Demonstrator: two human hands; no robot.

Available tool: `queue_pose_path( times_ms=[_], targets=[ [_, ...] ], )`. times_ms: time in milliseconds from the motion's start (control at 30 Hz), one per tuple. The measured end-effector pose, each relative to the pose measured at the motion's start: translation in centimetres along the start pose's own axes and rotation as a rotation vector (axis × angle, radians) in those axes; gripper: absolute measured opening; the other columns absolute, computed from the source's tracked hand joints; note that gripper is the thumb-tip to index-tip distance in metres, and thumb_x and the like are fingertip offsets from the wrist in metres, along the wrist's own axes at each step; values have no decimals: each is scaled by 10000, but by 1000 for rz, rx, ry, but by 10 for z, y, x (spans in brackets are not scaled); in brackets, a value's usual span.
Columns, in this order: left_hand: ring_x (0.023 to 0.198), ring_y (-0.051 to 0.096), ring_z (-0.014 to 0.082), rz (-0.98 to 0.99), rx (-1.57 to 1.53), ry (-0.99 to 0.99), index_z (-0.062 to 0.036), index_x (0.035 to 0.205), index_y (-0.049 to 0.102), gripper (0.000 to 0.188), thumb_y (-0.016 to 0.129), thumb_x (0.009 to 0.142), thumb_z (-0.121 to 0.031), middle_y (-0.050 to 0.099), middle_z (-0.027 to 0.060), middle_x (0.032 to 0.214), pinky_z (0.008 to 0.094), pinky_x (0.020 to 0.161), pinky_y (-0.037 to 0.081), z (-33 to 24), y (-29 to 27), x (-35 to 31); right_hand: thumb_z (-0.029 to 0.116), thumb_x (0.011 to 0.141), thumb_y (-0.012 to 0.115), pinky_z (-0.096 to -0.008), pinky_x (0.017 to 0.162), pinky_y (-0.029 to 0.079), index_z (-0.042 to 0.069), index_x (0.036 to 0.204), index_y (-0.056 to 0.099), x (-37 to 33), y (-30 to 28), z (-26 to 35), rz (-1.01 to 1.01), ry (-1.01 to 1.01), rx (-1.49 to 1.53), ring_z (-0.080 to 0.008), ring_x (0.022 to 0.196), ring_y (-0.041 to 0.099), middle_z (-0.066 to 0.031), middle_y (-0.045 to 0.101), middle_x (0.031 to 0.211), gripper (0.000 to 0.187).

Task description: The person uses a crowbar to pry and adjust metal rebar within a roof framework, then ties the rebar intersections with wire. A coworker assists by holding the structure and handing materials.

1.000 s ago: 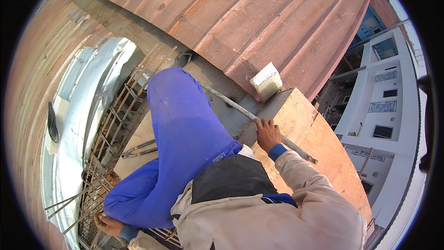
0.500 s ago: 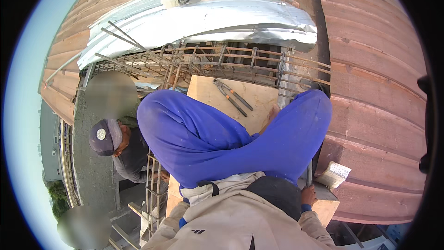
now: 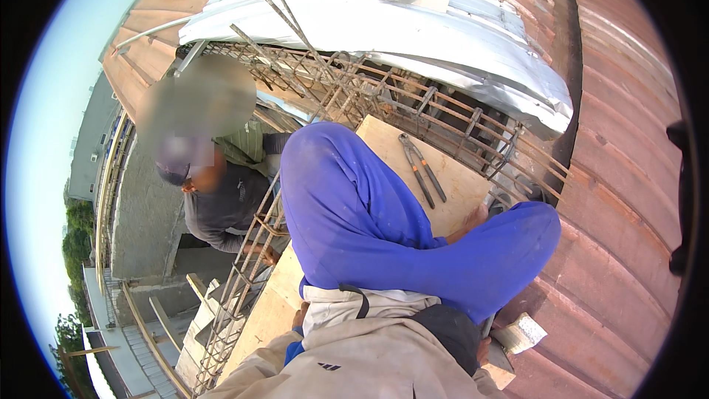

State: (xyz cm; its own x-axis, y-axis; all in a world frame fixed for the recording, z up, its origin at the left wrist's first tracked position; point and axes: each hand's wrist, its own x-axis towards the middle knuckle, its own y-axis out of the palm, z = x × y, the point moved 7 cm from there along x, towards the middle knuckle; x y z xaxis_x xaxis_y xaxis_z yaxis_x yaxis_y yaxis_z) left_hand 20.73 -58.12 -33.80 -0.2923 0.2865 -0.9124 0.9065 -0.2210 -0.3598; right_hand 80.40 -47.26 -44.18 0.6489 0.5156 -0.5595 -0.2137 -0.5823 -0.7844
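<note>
far left, green trees [image 3: 77, 244] under pale sky, then a concrete wall [image 3: 151, 229], and here's a co-worker [image 3: 229, 199] in dark clothes, leaning in, one of their hands [image 3: 267, 254] right by a narrow rebar cage [image 3: 240, 299]; touching or not, too hard to call. next along, a plywood strip [image 3: 258, 325], and just beside it the wearer's left hand [image 3: 300, 316], tucked at the waist, only partly showing, so i can't tell whether it's spread or closed. centre now: blue trousers [image 3: 343, 199], legs folded, a long rebar cage [image 3: 421, 100] running beyond the knees below pale metal sheeting [image 3: 354, 26]. between the knees, pincers [image 3: 422, 170] with orange-and-black handles lie on a plywood board [image 3: 465, 192]. and over right, the right hand [image 3: 484, 351], half behind the jacket, sits at a grey bar [image 3: 487, 323]; its grip i can't tell. close by, a speckled block [image 3: 521, 334], then red roofing [image 3: 628, 251].
</note>
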Motion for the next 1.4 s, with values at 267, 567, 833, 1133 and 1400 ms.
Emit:
queue_pose_path(
  times_ms=[267,567,833,1133,1400],
  targets=[
    [953,720,343,116,-49,-1,-39,961,772,485,607,907,-492,755,155,1023,440,875,561,5,-2,0,355,991,532,-512,911,501,-1,1223,584,19,-42,26,-12,-149,93,-415,1106,653,-243,673,1200,428],
    [827,746,315,-121,523,75,-53,945,768,432,652,900,-467,770,132,929,448,827,570,-87,-139,33,296,1063,505,-386,898,522,-32,1248,632,-58,-425,231,-814,-802,890,-317,1016,691,-219,706,1141,397],
    [730,694,151,-697,-624,995,15,1013,663,217,637,969,-196,722,86,831,309,701,549,-382,-269,22,614,895,644,-501,837,563,-18,1223,554,-179,-290,517,-227,-1172,-275,-428,1022,674,-260,635,1128,717],
    [773,733,178,-469,-765,815,-28,1033,657,252,609,975,-268,736,93,908,342,734,553,-500,-234,155,317,854,717,-440,681,548,11,1091,546,-127,-260,536,83,-1077,57,-310,829,677,-150,608,935,423],
    [723,690,137,-341,-929,582,-70,1021,645,205,624,980,-270,725,36,891,308,628,556,-530,-213,250,220,982,637,-312,534,487,29,1161,593,-159,-314,492,831,-787,984,-150,707,586,-30,561,884,265]
  ],
)
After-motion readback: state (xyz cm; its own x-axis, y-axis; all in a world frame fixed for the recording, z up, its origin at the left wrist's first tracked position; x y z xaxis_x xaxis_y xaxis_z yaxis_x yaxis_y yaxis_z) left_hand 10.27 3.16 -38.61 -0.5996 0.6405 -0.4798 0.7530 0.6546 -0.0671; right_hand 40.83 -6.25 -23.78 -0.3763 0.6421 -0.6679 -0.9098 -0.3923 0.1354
